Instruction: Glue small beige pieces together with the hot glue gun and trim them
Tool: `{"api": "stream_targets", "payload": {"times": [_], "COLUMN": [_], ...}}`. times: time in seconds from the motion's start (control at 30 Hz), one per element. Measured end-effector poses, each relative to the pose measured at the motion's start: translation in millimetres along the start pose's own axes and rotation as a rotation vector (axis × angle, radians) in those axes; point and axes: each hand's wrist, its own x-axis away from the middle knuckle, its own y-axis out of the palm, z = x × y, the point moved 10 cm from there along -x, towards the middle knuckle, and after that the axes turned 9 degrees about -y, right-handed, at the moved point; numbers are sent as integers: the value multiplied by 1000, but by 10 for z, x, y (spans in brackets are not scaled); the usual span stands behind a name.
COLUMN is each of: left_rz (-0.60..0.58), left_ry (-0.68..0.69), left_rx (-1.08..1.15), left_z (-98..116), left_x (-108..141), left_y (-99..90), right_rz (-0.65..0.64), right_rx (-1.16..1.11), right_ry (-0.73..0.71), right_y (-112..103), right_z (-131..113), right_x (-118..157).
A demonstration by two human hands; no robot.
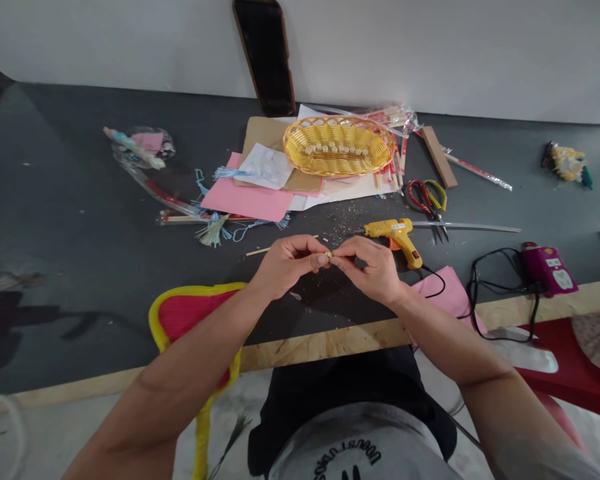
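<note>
Between the fingertips of both my hands is a small pale bead-like piece, partly covered by the fingers; its exact kind is too small to make out. My left hand pinches it from the left with thumb and forefinger. From the other side my right hand pinches it too. A thin wooden stick lies beside my left hand, and pale crumbs are scattered just beyond the fingers. Right of my right hand lies a yellow hot glue gun. A yellow wicker basket farther back holds several similar pale pieces.
Pliers with red and yellow handles and a wooden block lie at right. Pink paper and blue tassels are left of the basket. A phone leans on the wall. A purple power box with black cable sits near the edge.
</note>
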Motion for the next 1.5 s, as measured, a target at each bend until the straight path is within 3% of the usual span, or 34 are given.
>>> {"api": "stream_targets", "payload": {"times": [0.3,0.57,0.8,1.07,1.5], "left_rz": [19,-86,-127,-88,-80], "left_ry": [-26,-190,-249,-244,-204], "left_rx": [-8,254,283,269,305], "left_z": [11,-109,-130,-169,-115], "left_x": [8,15,26,15,20], "left_y": [1,118,163,117,107], "right_rz": [-7,-48,-59,-38,10], "right_rx": [-4,-73,-143,-95,-20], "right_ry": [-2,163,-15,-64,-24], "right_y": [19,28,54,27,-32], "right_z": [35,167,29,-31,-13], "right_x": [24,35,4,-5,-10]}}
